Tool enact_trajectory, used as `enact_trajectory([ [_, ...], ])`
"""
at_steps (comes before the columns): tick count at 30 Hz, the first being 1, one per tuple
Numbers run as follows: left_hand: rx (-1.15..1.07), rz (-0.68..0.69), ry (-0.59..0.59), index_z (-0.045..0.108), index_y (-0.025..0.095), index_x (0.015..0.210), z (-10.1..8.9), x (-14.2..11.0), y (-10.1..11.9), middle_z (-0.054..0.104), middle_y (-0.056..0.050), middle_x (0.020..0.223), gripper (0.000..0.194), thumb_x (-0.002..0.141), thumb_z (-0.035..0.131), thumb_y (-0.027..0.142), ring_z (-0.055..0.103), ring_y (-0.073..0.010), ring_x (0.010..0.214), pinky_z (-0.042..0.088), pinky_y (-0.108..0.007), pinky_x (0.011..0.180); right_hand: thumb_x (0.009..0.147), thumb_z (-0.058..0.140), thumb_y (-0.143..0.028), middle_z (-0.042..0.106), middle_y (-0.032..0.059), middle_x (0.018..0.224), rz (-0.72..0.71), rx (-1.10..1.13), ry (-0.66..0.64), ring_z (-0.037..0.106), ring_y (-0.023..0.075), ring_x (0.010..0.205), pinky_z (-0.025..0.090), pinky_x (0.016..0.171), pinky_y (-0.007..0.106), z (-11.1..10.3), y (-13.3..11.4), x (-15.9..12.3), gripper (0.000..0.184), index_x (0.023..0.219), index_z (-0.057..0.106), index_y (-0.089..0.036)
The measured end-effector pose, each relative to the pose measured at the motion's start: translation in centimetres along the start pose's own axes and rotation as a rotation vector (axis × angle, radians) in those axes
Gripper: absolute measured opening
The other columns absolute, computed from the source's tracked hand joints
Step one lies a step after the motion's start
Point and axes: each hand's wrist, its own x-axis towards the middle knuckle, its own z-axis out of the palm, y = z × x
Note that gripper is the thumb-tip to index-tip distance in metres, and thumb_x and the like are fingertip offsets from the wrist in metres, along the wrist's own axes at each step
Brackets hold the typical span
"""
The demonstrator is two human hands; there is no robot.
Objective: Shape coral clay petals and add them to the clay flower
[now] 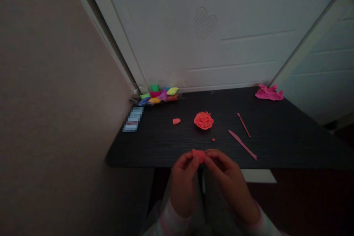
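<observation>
The left hand [183, 177] and the right hand [228, 173] meet at the near edge of the tabletop [155, 147], both grasping one flat coral piece of clay [198, 155]. The left hand pinches it between thumb and fingers from the left, and the right hand's fingertips take its right edge. The piece sits over the near edge, around the middle of the scene. Just beyond the hands, slightly right of the piece, lies a tiny ball [213, 140] of similar colour. Farther back is a round coral mound [204, 121] with a tangled, strip-like surface, and to its left, apart from it, a small coral lump [176, 121]. To the right of the mound, two pink tools lie slantwise: a knife-shaped tool [242, 145] nearer, and a thinner stick [243, 125] just beyond it. At the far left, colourful packets [159, 96] are bunched in clear plastic, with a pixelated pale object [133, 119] just nearer, at the left edge. A crumpled bright pink sheet [269, 92] lies at the far right. Behind the tabletop stands a white panel [171, 25] bearing a striped heart [205, 24].
</observation>
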Motion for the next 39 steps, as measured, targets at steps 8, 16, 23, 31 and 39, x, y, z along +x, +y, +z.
enact_trajectory([
  [8, 0.091, 0.041, -0.139, 0.066, 0.016, 0.065, 0.3, -1.7, 0.4, 0.064, 0.002, 0.068, 0.005, 0.067, 0.066, 0.021, 0.055, -0.0105, 0.072, 0.041, -0.022, 0.072, 0.075, 0.057, -0.033, 0.059, 0.0010, 0.079, -0.086, -0.148, -0.027, 0.054, 0.0131, 0.076, 0.043, 0.069, 0.023, -1.3, -1.3, -2.0, 0.014, 0.072, 0.058, -0.020],
  [16, 0.130, 0.058, -0.138, 0.065, 0.015, 0.068, 0.3, -2.4, 1.2, 0.064, 0.001, 0.071, 0.009, 0.071, 0.063, 0.023, 0.055, -0.0116, 0.074, 0.042, -0.023, 0.073, 0.075, 0.057, -0.037, 0.058, 0.0020, 0.080, -0.104, -0.119, -0.067, 0.053, 0.0142, 0.079, 0.043, 0.071, 0.024, -0.8, -2.2, -2.4, 0.018, 0.072, 0.058, -0.019],
  [23, 0.125, 0.034, -0.106, 0.064, 0.014, 0.064, -0.4, -1.6, 1.3, 0.065, -0.001, 0.069, 0.010, 0.069, 0.064, 0.023, 0.057, -0.0120, 0.070, 0.044, -0.023, 0.069, 0.075, 0.056, -0.037, 0.058, 0.0018, 0.077, -0.043, -0.150, -0.103, 0.053, 0.0148, 0.077, 0.042, 0.066, 0.024, -0.4, -2.0, -1.2, 0.018, 0.071, 0.057, -0.019],
  [31, 0.135, -0.010, -0.031, 0.066, 0.016, 0.066, -0.5, -0.1, 1.8, 0.066, 0.000, 0.068, 0.008, 0.068, 0.065, 0.023, 0.058, -0.0117, 0.070, 0.044, -0.022, 0.070, 0.076, 0.057, -0.033, 0.057, 0.0014, 0.080, -0.052, -0.110, -0.160, 0.053, 0.0130, 0.077, 0.042, 0.068, 0.023, 0.0, -1.5, 0.8, 0.017, 0.068, 0.057, -0.018],
  [39, 0.206, -0.009, 0.032, 0.067, 0.016, 0.067, -0.8, 1.0, 1.5, 0.067, 0.000, 0.070, 0.008, 0.069, 0.064, 0.024, 0.059, -0.0129, 0.071, 0.044, -0.023, 0.070, 0.077, 0.055, -0.034, 0.056, 0.0017, 0.080, -0.001, -0.166, -0.215, 0.052, 0.0138, 0.078, 0.042, 0.068, 0.023, 0.1, -0.9, 2.4, 0.017, 0.069, 0.055, -0.019],
])
